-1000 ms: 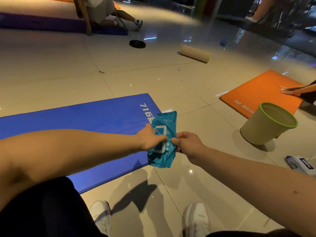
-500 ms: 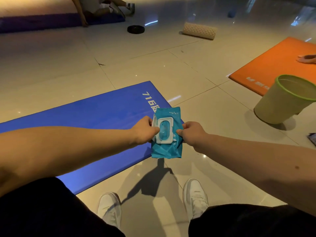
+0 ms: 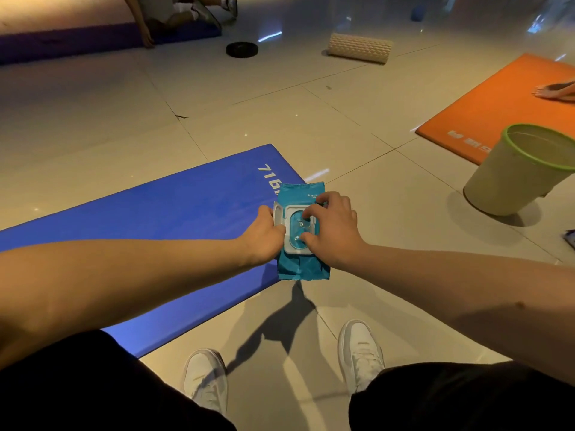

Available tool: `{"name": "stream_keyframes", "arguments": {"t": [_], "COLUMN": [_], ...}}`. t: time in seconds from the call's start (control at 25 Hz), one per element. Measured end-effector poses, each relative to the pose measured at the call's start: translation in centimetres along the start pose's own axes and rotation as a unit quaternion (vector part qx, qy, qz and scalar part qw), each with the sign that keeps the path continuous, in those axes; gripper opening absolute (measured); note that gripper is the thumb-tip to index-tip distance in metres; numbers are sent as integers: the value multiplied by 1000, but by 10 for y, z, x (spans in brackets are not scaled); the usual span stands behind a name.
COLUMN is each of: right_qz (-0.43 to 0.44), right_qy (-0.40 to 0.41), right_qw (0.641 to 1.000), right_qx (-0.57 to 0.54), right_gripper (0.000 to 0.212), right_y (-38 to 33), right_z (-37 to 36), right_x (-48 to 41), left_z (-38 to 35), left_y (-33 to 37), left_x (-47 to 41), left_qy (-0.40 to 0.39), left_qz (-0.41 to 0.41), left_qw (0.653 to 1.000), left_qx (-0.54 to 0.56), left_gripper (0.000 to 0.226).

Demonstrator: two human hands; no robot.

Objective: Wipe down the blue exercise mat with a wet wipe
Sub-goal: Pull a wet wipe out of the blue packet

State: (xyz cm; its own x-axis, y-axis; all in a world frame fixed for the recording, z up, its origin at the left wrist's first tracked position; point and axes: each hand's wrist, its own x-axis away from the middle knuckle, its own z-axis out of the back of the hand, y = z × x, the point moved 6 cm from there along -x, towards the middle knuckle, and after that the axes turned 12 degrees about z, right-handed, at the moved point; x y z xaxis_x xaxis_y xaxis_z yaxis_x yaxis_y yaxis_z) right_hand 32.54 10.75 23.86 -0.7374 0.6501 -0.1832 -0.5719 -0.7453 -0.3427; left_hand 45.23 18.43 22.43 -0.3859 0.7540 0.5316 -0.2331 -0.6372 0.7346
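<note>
The left hand [image 3: 264, 236] has its grip curled round the left edge of the teal wet wipe pack [image 3: 303, 265], held over the end of the blue exercise mat [image 3: 174, 219], which lies on the tiled floor [image 3: 389, 213]. The right hand [image 3: 334, 231] pinches at the pack's opening, its white flip lid [image 3: 278, 214] swung open; whether that grip holds a wipe cannot be told.

The teal wet-wipe pack [image 3: 303, 269] is above the right end of the blue foam mat [image 3: 155, 219]; the green-rimmed plastic bin [image 3: 504, 185] stands farther right, before the orange foam mat [image 3: 497, 104].
</note>
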Motion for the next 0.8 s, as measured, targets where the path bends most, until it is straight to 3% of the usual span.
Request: {"name": "stream_keyframes", "arguments": {"t": [0.16,0.36,0.6,0.8], "right_qz": [-26,-5,10,-1], "right_qy": [-16,-8,19,-10], "right_qw": [999,1000,999,999], "right_qx": [7,21,48,52], "right_gripper": [41,10,32,27], "right_y": [3,-2,-1,-4], "right_z": [-1,3,10,7], "right_x": [-3,-5,-7,-7], "left_z": [-1,1,3,1], "left_y": [2,-2,7,7], "left_x": [3,4,8,12], "left_qy": [-13,-6,13,-1], "left_qz": [-19,-25,-66,-87], "left_qw": [1000,1000,996,994], "left_qx": [-8,-18,-59,-68], "left_gripper": [21,23,20,21]}}
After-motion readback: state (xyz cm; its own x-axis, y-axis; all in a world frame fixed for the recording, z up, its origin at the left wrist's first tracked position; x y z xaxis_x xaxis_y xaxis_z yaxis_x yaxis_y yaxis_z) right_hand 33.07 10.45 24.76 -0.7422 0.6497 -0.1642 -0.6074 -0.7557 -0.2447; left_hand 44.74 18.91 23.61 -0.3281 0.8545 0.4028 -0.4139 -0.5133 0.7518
